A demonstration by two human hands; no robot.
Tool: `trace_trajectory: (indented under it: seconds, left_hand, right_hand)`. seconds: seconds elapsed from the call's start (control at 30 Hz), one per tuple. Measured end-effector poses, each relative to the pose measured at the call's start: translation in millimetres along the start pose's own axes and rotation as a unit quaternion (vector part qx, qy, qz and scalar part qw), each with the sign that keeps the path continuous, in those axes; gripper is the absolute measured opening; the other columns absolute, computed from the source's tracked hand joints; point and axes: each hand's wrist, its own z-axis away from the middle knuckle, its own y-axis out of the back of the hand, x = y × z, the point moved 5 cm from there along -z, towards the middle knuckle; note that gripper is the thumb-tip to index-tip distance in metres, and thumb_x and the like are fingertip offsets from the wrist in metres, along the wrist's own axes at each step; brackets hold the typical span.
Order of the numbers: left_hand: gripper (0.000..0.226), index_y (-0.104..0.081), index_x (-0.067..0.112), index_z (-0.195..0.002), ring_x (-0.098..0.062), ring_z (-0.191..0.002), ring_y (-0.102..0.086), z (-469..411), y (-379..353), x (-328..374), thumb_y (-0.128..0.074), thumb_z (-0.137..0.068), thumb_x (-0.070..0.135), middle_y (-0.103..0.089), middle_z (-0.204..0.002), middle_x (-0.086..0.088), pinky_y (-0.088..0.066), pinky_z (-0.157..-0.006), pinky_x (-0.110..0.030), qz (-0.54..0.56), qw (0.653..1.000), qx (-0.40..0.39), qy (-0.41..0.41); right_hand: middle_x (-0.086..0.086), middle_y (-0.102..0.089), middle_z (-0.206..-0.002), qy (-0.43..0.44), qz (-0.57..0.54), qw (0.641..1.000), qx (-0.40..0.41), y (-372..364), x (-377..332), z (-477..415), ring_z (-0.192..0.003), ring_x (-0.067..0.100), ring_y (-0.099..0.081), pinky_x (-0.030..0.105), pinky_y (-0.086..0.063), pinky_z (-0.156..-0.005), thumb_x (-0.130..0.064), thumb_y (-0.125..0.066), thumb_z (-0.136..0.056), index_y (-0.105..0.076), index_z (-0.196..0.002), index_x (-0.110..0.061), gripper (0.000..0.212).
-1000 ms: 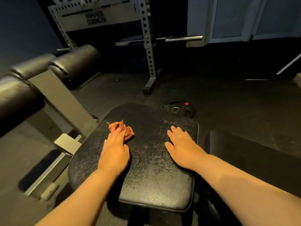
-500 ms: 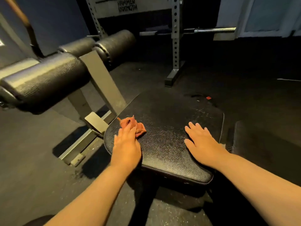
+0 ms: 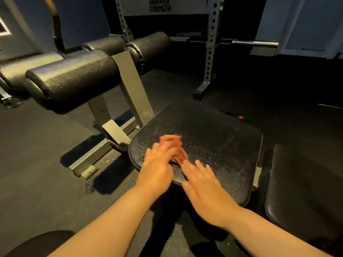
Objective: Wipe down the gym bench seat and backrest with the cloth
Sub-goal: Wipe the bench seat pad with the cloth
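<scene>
The black padded bench seat (image 3: 213, 138) fills the middle of the head view, and the backrest pad (image 3: 304, 186) lies to its right. A small orange-red cloth (image 3: 171, 143) lies crumpled on the seat's near-left part, blurred by motion. My left hand (image 3: 157, 167) presses flat on the cloth with its fingers stretched over it. Close beside it on the right, my right hand (image 3: 202, 184) rests flat on the seat's front edge, its fingertips almost touching the cloth.
Black roller pads (image 3: 74, 76) on a grey steel frame (image 3: 133, 89) stand at the left. A perforated rack upright (image 3: 209, 52) and a barbell end (image 3: 256, 42) are behind the seat. Dark rubber floor (image 3: 46, 154) surrounds everything.
My left hand has slid the cloth rightward across the seat. My right hand has moved left, close to the left hand. The view shifted left and back.
</scene>
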Motion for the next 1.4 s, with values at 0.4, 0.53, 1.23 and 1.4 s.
trace_trajectory:
  seconds: [0.4,0.53,1.23,1.4]
  left_hand:
    - [0.056,-0.013,0.046,-0.156,0.001,-0.132,-0.046,15.5,-28.7,48.9,-0.037,-0.106,0.036,-0.047,-0.146,0.024,-0.034,-0.114,-0.030,0.378,0.912,-0.056,0.151]
    - [0.053,-0.034,0.030,-0.153,-0.008,-0.137,-0.041,7.8,-19.0,30.0,-0.038,-0.101,0.023,-0.045,-0.150,0.010,-0.033,-0.113,-0.030,0.248,0.959,0.006,0.134]
    - [0.055,-0.024,0.022,-0.158,-0.011,-0.154,0.001,-6.1,-44.0,52.3,-0.032,-0.105,0.027,-0.012,-0.167,0.006,0.009,-0.123,-0.028,-0.092,0.992,-0.082,-0.021]
    - [0.054,-0.025,0.023,-0.157,-0.013,-0.154,0.000,-12.9,-49.3,54.7,-0.033,-0.103,0.027,-0.013,-0.167,0.006,0.008,-0.124,-0.031,-0.109,0.991,-0.072,-0.012]
  right_hand:
    - [0.005,-0.035,-0.150,-0.062,0.044,0.988,0.132,4.5,6.2,-13.4,-0.136,0.025,-0.031,0.041,-0.030,-0.117,-0.030,-0.047,-0.098,-0.027,-0.158,-0.015,0.065]
    - [0.001,-0.037,-0.131,-0.060,0.071,0.991,0.099,12.2,15.4,-18.3,-0.122,0.024,-0.037,0.033,-0.037,-0.105,-0.025,-0.051,-0.097,-0.041,-0.148,-0.021,0.052]
    - [0.012,-0.057,-0.131,-0.130,0.076,0.980,0.130,81.6,182.9,-77.5,-0.124,0.033,-0.052,0.039,-0.036,-0.110,-0.006,-0.047,-0.100,-0.065,-0.120,-0.006,0.027]
    - [-0.001,-0.049,-0.144,0.063,0.065,0.995,0.030,59.5,109.6,-46.9,-0.132,0.015,-0.045,0.030,-0.034,-0.115,-0.008,-0.055,-0.095,-0.056,-0.139,-0.025,0.047]
